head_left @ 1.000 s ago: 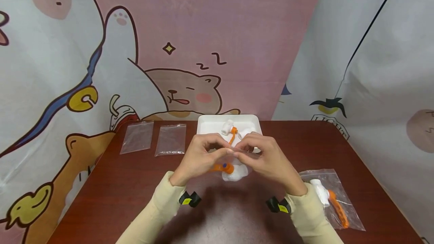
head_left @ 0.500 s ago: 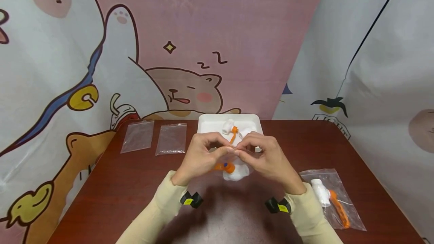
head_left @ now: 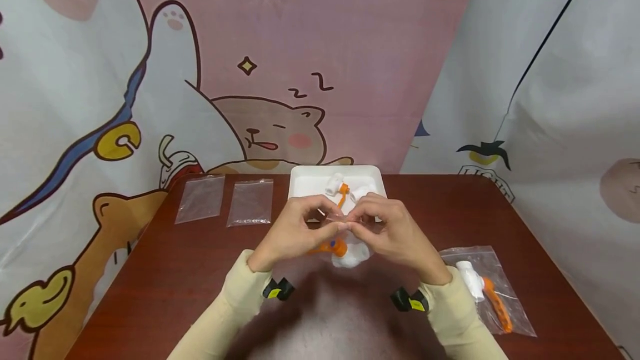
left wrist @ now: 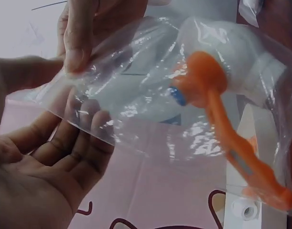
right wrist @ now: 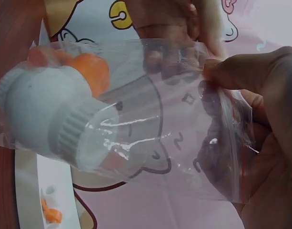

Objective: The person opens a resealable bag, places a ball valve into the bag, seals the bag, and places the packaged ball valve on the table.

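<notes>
We see left hand + right hand pinching clear bag, mid-frame | white-and-orange valve inside, below hands | white tray just above

Tray blocks ahead; room right, 2 bags left.

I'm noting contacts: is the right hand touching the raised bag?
Touching. In the right wrist view, the right hand pinches the raised bag, thumb against its film.
</notes>
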Motion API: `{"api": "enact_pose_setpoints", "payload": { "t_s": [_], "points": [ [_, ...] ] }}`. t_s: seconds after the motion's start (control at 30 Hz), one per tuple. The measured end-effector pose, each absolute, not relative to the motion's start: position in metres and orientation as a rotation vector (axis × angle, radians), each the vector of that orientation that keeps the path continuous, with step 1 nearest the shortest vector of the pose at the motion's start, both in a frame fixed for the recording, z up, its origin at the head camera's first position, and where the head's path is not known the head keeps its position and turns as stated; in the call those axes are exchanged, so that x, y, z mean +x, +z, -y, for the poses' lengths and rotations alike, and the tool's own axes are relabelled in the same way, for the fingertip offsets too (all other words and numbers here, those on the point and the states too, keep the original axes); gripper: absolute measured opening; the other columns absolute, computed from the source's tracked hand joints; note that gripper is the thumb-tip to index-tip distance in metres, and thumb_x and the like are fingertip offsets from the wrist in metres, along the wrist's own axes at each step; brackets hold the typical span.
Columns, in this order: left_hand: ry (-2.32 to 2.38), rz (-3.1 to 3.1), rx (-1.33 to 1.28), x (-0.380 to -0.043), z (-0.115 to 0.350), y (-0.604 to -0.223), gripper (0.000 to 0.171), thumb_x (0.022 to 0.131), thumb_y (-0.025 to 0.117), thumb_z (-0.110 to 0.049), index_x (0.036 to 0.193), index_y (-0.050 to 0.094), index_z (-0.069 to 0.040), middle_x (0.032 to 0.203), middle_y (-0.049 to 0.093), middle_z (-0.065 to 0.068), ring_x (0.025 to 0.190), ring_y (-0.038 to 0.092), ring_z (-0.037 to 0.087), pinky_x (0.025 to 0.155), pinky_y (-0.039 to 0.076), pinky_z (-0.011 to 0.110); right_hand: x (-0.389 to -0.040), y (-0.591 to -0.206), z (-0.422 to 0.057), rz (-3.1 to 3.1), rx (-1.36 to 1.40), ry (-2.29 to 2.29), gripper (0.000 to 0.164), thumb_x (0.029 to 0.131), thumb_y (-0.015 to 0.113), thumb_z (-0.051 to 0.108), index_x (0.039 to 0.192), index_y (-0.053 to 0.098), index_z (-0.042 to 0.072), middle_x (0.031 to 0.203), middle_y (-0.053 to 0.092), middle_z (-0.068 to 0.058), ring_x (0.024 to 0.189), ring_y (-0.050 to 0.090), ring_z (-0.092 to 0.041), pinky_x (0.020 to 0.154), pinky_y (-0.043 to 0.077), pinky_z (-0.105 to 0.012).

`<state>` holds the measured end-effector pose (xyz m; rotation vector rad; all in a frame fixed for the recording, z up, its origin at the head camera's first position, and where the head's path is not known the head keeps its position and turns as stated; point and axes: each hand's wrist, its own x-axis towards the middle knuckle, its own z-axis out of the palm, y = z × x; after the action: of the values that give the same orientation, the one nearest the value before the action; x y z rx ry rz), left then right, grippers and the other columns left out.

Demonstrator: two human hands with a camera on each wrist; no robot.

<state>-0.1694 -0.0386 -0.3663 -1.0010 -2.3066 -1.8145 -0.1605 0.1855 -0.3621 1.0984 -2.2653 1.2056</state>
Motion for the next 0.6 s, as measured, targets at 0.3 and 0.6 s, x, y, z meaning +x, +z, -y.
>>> {"api": "enact_pose_setpoints", "payload": {
  "t_s": [0.3, 0.6],
  "points": [
    [-1.741, 2.231, -0.998, -0.1689, 0.0377, -0.3720, 0.017, 0.087, 0.084, -0.017, 0.076, 0.074, -0.008, 0.073, 0.073, 0.009, 0.061, 0.059, 0.007, 0.057, 0.052, 0.022, -0.1606, -0.3641, -0.1860, 2.317, 1.097, 1.181, 0.015, 0.089, 0.079, 0.007, 0.090, 0.075, 0.022, 0.082, 0.064, 0.012, 0.075, 0.054, -0.004, 0.063, 0.047, -0.019],
    [-1.792, 2.165, -0.977, -0.1689, 0.0414, -0.3756, 0.012, 0.087, 0.083, -0.015, 0.079, 0.075, -0.010, 0.075, 0.074, 0.006, 0.063, 0.064, 0.012, 0.061, 0.056, 0.025, -0.1606, -0.3683, -0.1890, 2.338, 1.080, 1.186, 0.015, 0.090, 0.079, 0.009, 0.093, 0.075, 0.024, 0.085, 0.067, 0.012, 0.075, 0.055, -0.005, 0.063, 0.049, -0.021]
  ]
}}
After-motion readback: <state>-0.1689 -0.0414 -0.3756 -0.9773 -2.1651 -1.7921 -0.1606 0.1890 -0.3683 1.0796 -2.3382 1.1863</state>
